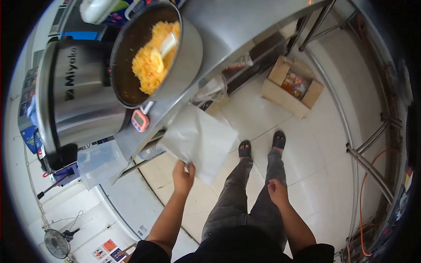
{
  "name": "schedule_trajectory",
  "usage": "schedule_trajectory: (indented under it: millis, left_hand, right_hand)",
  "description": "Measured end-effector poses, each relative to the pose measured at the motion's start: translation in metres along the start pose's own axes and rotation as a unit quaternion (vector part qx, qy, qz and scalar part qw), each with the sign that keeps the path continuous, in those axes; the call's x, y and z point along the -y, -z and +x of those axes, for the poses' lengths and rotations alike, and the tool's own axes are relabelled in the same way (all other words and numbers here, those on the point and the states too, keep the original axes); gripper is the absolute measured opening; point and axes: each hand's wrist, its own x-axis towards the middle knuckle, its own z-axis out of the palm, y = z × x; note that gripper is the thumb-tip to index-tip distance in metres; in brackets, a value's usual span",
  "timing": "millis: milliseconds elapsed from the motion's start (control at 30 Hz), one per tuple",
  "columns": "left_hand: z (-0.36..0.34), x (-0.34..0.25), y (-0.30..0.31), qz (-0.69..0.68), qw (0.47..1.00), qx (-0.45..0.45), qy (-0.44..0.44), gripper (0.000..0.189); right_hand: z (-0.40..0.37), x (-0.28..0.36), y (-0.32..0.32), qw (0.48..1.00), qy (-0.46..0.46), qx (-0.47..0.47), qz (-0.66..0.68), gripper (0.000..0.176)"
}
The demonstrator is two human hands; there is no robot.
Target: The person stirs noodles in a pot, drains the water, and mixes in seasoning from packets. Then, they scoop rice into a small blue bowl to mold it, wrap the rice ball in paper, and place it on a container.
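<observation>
- My left hand (183,175) grips one corner of a white paper sheet (199,140), thumb on top; the sheet juts out in front of me, just below the edge of the steel surface (228,26) and over the tiled floor (315,144)
- My right hand (278,193) holds nothing: the fingers are loosely curled and it hangs beside my right thigh
- On the surface a big pot (188,52) of yellow rice (147,70), with a white paddle (167,43) stuck in it, stands close to the edge, just beside a Miyako rice cooker (74,92); a pink timer (140,120) sits at the rim under the pot
- Held by a single corner, the sheet could easily fold, droop or slide out of my fingers onto the floor, which I judge would dirty it
- If I swing the sheet up carelessly, its free edge may catch the timer and knock it off the rim, since the two are near each other
- The pot looks heavy and sits near the edge, so a nudge from my arm could shift it or spill rice
- A cardboard box (291,87) lies open on the floor beyond my feet; stepping forward without looking, I could trip on it
</observation>
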Motion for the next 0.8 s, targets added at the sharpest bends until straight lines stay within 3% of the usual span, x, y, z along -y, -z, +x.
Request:
schedule_trajectory:
  millis: [33, 133, 233, 333, 367, 467, 567, 667, 700, 800]
  left_hand:
    - [0.000, -0.028, 0.012, -0.054, 0.997, 0.047, 0.025, 0.022]
    - [0.014, -0.078, 0.036, -0.093, 0.981, 0.103, -0.137, 0.022]
    - [0.040, -0.146, 0.068, -0.231, 0.935, 0.194, -0.188, 0.020]
    - [0.090, -0.200, 0.081, -0.227, 0.957, 0.121, -0.131, 0.020]
    - [0.112, -0.229, 0.092, -0.335, 0.933, 0.073, -0.106, 0.020]
    - [0.191, -0.275, 0.090, -0.504, 0.858, -0.041, -0.095, 0.023]
    - [0.265, -0.307, 0.093, -0.524, 0.831, -0.100, -0.155, 0.024]
    - [0.314, -0.344, 0.125, -0.603, 0.769, -0.119, -0.174, 0.025]
    - [0.318, -0.355, 0.143, -0.594, 0.782, -0.122, -0.140, 0.027]
    - [0.356, -0.344, 0.087, -0.542, 0.808, -0.225, -0.052, 0.027]
  right_hand:
    - [0.000, 0.004, 0.017, 1.000, -0.001, -0.009, -0.005, 0.020]
    - [-0.007, 0.011, 0.061, 0.997, 0.031, -0.045, -0.049, 0.020]
    - [-0.020, 0.017, 0.103, 0.997, 0.018, -0.045, -0.068, 0.024]
    - [-0.029, 0.005, 0.137, 0.998, 0.002, -0.042, -0.051, 0.029]
    - [-0.034, 0.005, 0.149, 0.994, 0.046, -0.077, -0.061, 0.029]
    - [-0.045, 0.004, 0.183, 0.989, 0.027, -0.113, -0.091, 0.033]
    - [-0.055, 0.007, 0.215, 0.986, -0.020, -0.136, -0.097, 0.034]
    - [-0.060, 0.014, 0.239, 0.980, -0.053, -0.162, -0.100, 0.035]
    - [-0.060, 0.016, 0.246, 0.978, -0.042, -0.175, -0.103, 0.035]
    - [-0.050, 0.025, 0.264, 0.972, -0.036, -0.170, -0.156, 0.034]
